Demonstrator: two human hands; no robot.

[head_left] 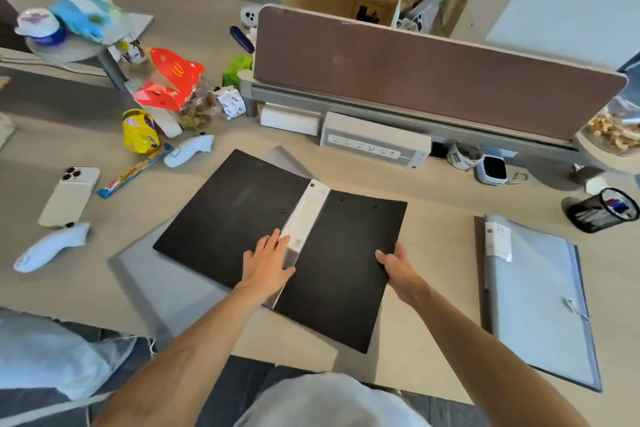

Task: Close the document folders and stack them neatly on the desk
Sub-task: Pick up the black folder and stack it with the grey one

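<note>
A black folder (pixel 228 215) lies spread open on the desk, outer side up, with a white-labelled spine (pixel 306 215) down its middle. Under it lies a grey folder (pixel 145 267), showing at the left and at the far corner. My left hand (pixel 266 263) rests flat on the black folder next to the spine, fingers apart. My right hand (pixel 398 262) grips the right cover's outer edge, thumb on top. A closed light-blue folder (pixel 540 302) with a white label lies apart at the right.
A phone (pixel 69 196), two white controllers (pixel 52 250), a candy bar (pixel 135 172) and snack packs crowd the left. A power strip (pixel 375 146) and a brown divider (pixel 433 80) stand behind. A black mesh cup (pixel 602 210) lies at the right. A person stands beyond the desk.
</note>
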